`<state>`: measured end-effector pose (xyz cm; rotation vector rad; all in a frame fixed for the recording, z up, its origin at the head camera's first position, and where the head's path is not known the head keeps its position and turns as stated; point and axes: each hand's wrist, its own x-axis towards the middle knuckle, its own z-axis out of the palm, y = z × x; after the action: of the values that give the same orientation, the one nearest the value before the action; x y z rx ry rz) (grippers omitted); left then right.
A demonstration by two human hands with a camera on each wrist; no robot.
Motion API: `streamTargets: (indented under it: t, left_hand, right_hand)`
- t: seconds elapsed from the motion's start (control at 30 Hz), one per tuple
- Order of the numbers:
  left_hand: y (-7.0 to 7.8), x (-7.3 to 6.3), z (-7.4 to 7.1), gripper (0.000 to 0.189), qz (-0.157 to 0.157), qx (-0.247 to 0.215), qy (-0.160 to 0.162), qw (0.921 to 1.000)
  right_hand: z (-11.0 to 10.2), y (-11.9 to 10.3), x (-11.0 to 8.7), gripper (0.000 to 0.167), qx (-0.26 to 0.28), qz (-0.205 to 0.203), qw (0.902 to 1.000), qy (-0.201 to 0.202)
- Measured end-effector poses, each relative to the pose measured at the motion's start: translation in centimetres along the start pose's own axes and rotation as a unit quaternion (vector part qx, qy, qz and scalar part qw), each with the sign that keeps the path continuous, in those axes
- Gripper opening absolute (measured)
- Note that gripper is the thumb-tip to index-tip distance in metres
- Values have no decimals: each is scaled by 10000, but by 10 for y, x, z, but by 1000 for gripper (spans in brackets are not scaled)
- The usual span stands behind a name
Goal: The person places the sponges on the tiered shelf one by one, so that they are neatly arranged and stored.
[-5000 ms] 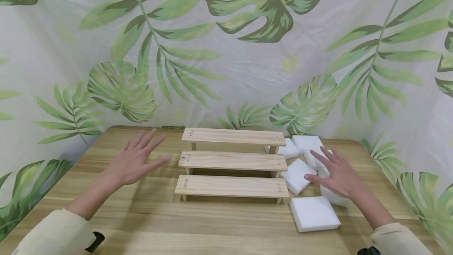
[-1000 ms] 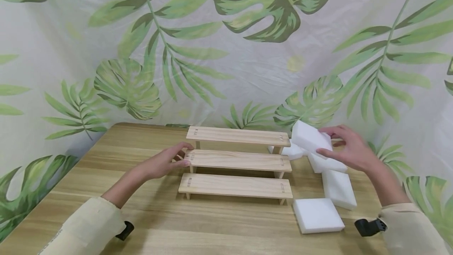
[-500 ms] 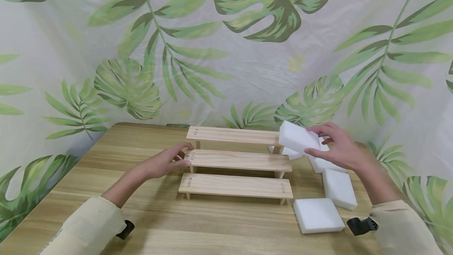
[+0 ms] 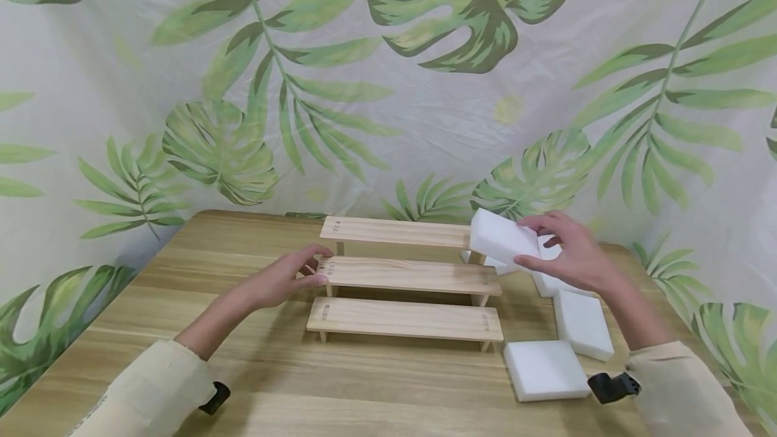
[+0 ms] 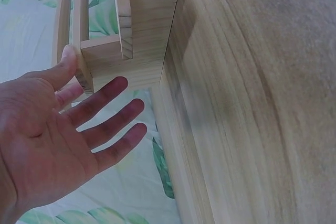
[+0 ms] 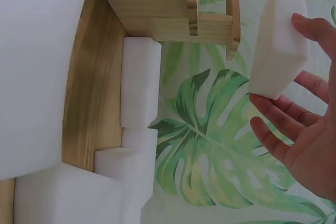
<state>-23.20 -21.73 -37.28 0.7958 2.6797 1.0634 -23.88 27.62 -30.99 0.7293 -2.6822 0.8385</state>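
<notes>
A three-tier wooden display stand (image 4: 407, 319) stands mid-table. My left hand (image 4: 282, 278) holds the left end of its middle board between thumb and index finger; in the left wrist view the other fingers (image 5: 118, 111) stretch out free. My right hand (image 4: 570, 251) pinches a white foam block (image 4: 504, 235) by its right side. In the head view this block hides the right end of the top board. From the right wrist view, a gap shows between the tilted block (image 6: 281, 38) and the stand.
Several more white foam blocks (image 4: 544, 369) lie on the wooden table (image 4: 388, 396) to the right of the stand, some partly hidden behind the right hand. A leaf-patterned cloth (image 4: 425, 133) hangs behind the table.
Over the last second the right hand has carried the foam block leftward to the top board's right end. Five seconds ago both hands were spread and held nothing. The left hand keeps its hold.
</notes>
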Motion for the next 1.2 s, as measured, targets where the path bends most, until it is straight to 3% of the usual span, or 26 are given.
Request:
streamTargets:
  t: [0.77, 1.2]
  left_hand:
    - [0, 0, -1, 47, 21, 173, -19, 9998]
    - [3, 2, -2, 47, 213, 105, 7, 9997]
  right_hand:
    - [19, -10, 18, 49, 371, -306, 9988, -30]
    - [29, -20, 26, 51, 353, -274, 9989, -171]
